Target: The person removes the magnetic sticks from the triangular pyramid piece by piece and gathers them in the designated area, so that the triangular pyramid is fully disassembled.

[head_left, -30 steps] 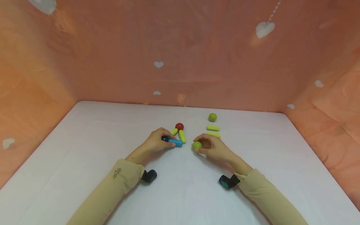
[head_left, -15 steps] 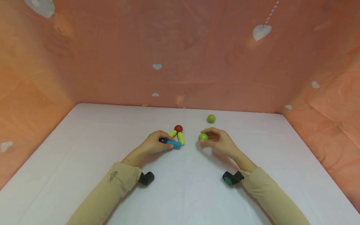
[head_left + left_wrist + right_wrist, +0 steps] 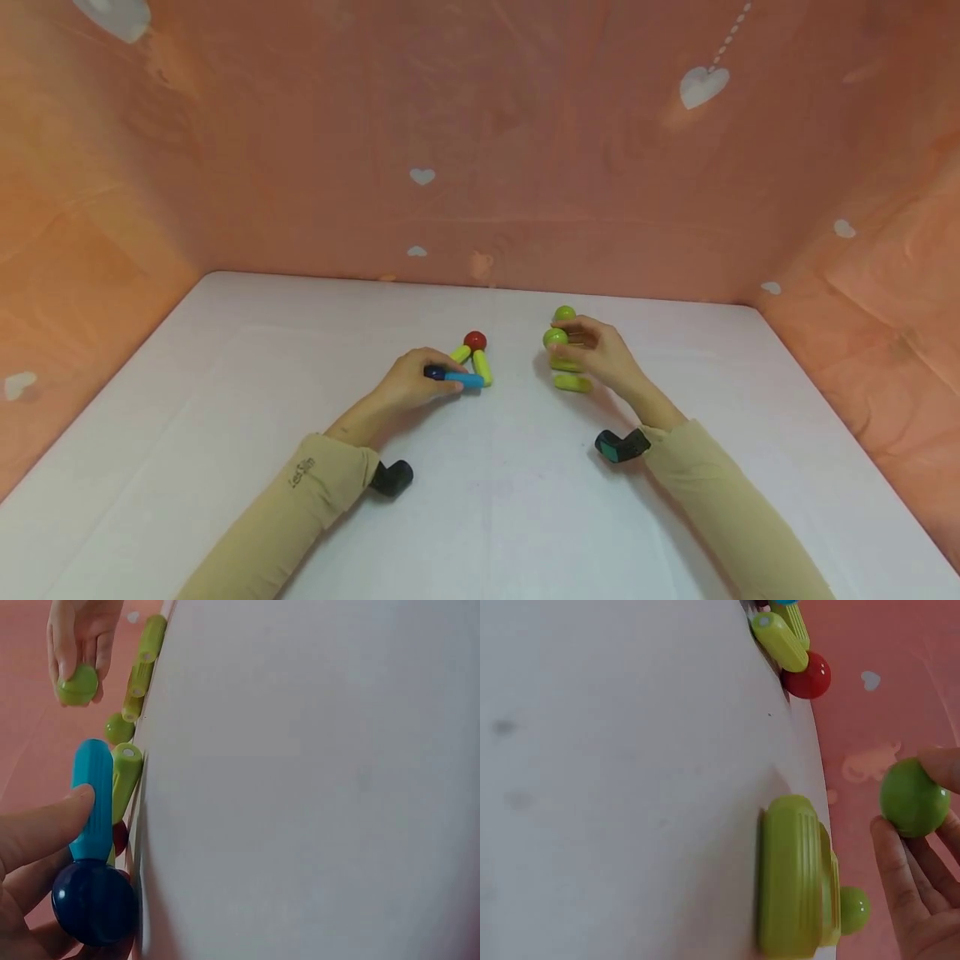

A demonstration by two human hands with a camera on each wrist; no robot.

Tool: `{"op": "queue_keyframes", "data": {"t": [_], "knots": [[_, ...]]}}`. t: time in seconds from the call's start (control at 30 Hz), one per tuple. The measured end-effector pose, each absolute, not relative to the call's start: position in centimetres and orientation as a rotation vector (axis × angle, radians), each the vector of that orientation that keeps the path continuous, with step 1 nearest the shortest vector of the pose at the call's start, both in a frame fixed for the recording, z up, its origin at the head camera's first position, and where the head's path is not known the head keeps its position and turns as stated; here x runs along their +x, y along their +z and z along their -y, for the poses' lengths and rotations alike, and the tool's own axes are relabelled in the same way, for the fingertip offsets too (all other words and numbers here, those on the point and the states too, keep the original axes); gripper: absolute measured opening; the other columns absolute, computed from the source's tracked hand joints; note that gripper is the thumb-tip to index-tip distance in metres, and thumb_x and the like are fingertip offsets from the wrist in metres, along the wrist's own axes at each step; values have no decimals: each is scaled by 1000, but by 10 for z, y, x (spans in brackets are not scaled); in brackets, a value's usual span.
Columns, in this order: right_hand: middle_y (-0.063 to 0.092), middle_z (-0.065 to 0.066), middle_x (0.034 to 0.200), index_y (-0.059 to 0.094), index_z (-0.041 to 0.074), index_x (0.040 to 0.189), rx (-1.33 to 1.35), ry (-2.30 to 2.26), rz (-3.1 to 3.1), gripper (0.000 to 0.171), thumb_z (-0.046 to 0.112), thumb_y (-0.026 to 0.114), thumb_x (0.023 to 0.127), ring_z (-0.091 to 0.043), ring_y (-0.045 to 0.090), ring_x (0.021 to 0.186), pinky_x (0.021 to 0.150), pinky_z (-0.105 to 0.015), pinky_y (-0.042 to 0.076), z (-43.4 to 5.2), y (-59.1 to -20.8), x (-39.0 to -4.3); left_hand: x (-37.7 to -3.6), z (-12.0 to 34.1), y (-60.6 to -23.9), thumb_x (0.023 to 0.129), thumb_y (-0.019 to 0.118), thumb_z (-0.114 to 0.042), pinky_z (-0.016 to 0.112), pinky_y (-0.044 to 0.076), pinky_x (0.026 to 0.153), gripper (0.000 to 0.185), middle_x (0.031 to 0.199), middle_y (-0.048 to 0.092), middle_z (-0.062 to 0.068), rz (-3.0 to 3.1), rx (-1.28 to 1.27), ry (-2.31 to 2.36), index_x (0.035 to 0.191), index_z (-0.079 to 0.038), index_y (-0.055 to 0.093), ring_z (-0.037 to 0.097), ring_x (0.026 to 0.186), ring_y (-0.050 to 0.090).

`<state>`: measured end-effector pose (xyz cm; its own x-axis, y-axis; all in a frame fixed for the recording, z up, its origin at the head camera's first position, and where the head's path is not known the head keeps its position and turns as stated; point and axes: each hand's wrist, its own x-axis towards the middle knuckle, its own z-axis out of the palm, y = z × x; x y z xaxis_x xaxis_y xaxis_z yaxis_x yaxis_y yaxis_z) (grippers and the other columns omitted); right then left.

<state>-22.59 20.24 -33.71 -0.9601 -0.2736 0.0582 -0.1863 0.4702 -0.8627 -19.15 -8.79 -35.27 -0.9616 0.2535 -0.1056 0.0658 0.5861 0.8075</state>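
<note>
My left hand (image 3: 411,379) pinches a bright blue ribbed rod (image 3: 91,799) with a dark blue ball (image 3: 95,904) at its end. Just beyond it, a red ball (image 3: 475,341) lies on the table with two yellow-green rods (image 3: 482,367) fanning from it towards me. Thumb and fingers of my right hand (image 3: 606,357) grip a green ball (image 3: 915,796), held above the table. Below that hand lie several yellow-green rods (image 3: 572,383), partly covered by it in the head view. A second green ball (image 3: 565,313) rests behind these rods.
The white tabletop (image 3: 480,508) spreads around both hands. Behind it and at both sides hangs an orange cloth (image 3: 337,150) with pale hearts. A black wrist camera (image 3: 392,478) sits at the left cuff, another black camera (image 3: 622,447) at the right.
My right hand has carried the green ball away from me and rightward, from beside the blue rod to over the yellow-green rods. The left hand has stayed nearly still.
</note>
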Motion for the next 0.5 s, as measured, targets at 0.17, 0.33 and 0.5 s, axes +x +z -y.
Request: {"op": "queue_keyframes", "data": {"t": [0.17, 0.33, 0.5], "knots": [[62, -17, 121, 58, 2, 126, -348, -1546, -2604, 44, 20, 69, 88, -29, 60, 113, 89, -26, 46, -190, -336, -235, -190, 90, -353, 85, 72, -13, 49, 40, 105, 21, 121, 62, 16, -2615, 242, 1311, 105, -6, 72, 33, 118, 52], [61, -18, 123, 57, 2, 128, -246, -1556, -2641, 45, 19, 68, 89, -29, 60, 113, 83, -20, 46, -176, -336, -246, -190, 93, -353, 85, 72, -12, 48, 39, 106, 21, 122, 61, 15, -2610, 221, 1319, 105, -7, 72, 32, 119, 51], [59, -18, 127, 57, 2, 127, -165, -1592, -2654, 43, 17, 68, 88, -30, 59, 116, 86, -24, 47, -163, -336, -256, -191, 94, -352, 85, 72, -13, 48, 39, 105, 21, 122, 62, 14, -2633, 237, 1288, 105, -7, 72, 32, 120, 51]]}}
